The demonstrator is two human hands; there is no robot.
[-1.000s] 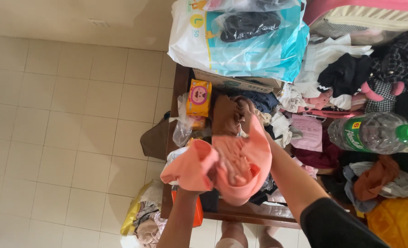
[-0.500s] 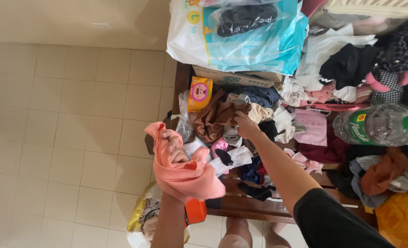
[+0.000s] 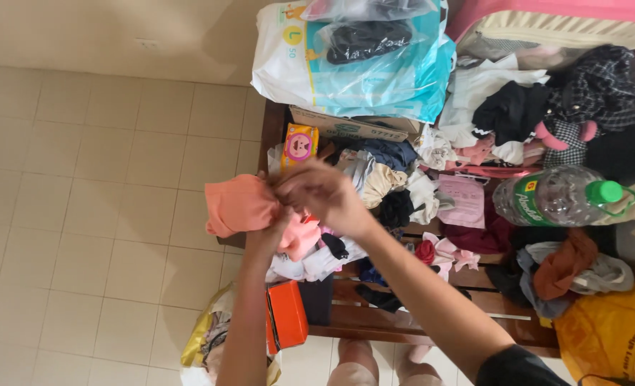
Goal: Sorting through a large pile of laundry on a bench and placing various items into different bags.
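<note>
Head view, hands: left hand (image 3: pixel 271 232) and right hand (image 3: pixel 317 191) meet over the desk's (image 3: pixel 432 325) left end, both closed on the peach garment (image 3: pixel 242 207).
Garment: bunched small between the fingers, a fold sticking out left over the tiled floor (image 3: pixel 103 214).
Change: half a second ago it hung lower from the left hand alone while the right reached into the clothes pile (image 3: pixel 389 186); now raised and held by both.
Nearby: orange box (image 3: pixel 289 314) below, plastic bottle (image 3: pixel 553 200) well right.
</note>
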